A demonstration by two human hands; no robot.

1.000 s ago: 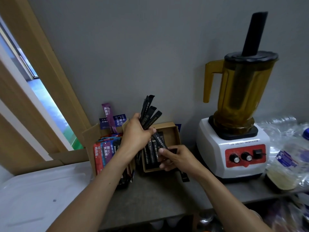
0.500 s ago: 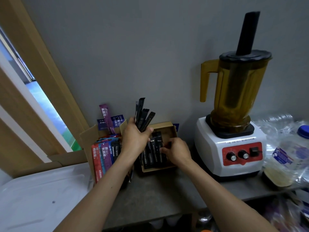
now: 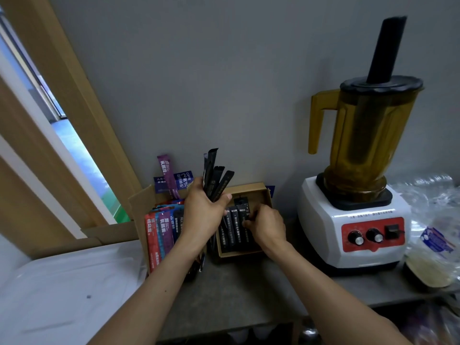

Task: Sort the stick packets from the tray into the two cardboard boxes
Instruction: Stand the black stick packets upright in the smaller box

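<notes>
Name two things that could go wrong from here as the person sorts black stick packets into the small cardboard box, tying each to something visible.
1. The left hand grips a fanned bundle of black stick packets; one might slip out and land in the larger cardboard box of coloured packets beside it.
2. The right hand works inside the small brown cardboard box, already lined with packets; pushing could shift the box or buckle a packet.

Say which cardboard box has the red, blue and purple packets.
The taller left box, with coloured packets standing upright. The low right box, under the right hand, shows black packets lying flat.
</notes>
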